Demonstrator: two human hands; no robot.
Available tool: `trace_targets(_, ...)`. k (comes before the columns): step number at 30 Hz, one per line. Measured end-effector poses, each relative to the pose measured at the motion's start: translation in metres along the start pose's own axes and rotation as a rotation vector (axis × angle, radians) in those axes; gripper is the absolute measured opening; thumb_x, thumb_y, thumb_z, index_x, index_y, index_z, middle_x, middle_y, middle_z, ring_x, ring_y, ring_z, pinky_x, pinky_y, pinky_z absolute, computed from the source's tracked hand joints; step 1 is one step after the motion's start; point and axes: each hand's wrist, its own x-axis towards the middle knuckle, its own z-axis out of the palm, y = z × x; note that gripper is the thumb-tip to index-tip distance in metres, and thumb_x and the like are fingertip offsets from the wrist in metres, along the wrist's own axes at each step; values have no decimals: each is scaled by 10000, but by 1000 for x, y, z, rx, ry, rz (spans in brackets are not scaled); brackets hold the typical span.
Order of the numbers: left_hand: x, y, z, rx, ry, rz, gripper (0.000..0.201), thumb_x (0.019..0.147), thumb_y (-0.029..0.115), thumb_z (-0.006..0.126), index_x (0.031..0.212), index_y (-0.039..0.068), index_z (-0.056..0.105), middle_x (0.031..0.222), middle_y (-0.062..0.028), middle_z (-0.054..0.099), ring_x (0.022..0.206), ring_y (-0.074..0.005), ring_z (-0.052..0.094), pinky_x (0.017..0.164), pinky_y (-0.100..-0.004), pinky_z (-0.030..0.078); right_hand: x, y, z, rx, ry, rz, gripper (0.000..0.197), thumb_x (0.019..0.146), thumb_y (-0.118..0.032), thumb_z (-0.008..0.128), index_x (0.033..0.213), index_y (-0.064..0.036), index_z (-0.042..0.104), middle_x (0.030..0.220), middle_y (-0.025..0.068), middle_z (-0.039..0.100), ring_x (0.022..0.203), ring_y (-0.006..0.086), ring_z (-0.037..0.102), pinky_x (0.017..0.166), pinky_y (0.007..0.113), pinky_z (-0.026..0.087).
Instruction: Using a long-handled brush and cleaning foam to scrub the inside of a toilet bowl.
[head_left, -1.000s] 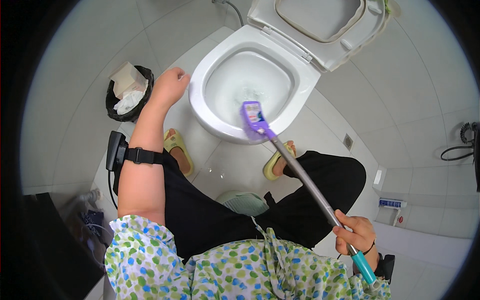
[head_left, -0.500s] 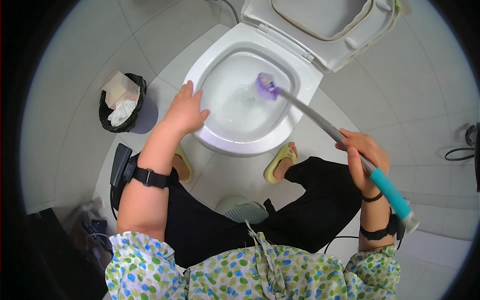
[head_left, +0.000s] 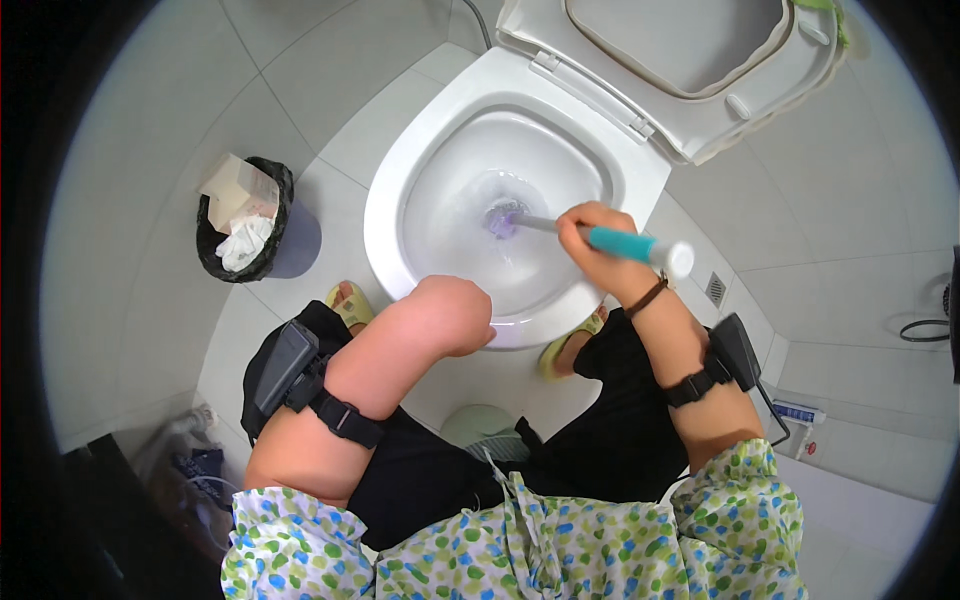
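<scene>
The right hand point(head_left: 600, 245) clamps its fingers round the brush point(head_left: 622, 244), smooth teal grip, slim grey shaft, purple head low in the glossy white, rounded toilet point(head_left: 385, 225). The left hand point(head_left: 450, 312) bends over the front rim, fingers hidden, apart or together I cannot tell. Beyond, a black-lined bin point(head_left: 299, 243) holds crumpled tissue point(head_left: 245, 243); print on a blue-and-white packet point(head_left: 798, 412) is unreadable.

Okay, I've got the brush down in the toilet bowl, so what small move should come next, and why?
Probably sweep the brush gently around the bottom of the toilet bowl: its purple head is already low in there, and the right hand grips the handle beside the teal grip.
</scene>
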Motion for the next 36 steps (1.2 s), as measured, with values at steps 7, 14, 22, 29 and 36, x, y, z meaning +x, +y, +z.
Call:
trace_targets(7,8,3,21,-3,-55,52,506,805,503,599,870,6,673,828,-152,667,815,-322,640,731,-408,504,32,9,0,207,36,347,284,814,-291,659,765,-11,639,568,37,541,545,128,489,558,274,438)
trace_targets(14,-8,-4,-30,-293,522,-16,573,830,358,636,1257,7,486,1219,-222,529,1123,-339,521,942,-361,416,43,14,35,203,-54,234,344,760,-364,684,765,-21,673,700,146,652,658,258,631,637,337,491)
trace_targets(22,-13,13,-71,-849,1148,688,360,925,205,538,1222,12,475,1036,-143,571,985,-214,558,932,-373,432,46,-28,44,-7,-148,12,324,779,-389,656,820,-71,708,783,140,669,764,312,632,722,396,493)
trace_targets(29,-6,34,-91,-986,1031,636,258,947,250,513,972,-5,542,600,-1,448,557,-97,445,561,-262,409,42,-14,41,339,-236,186,400,755,-432,660,793,-34,677,772,122,664,739,254,629,708,380,482)
trace_targets(36,31,42,-155,-1091,1194,412,279,904,231,547,951,-43,542,571,15,381,520,-95,383,524,-267,363,75,2,42,547,-150,398,373,715,-367,685,773,0,656,741,136,638,720,265,612,682,348,470)
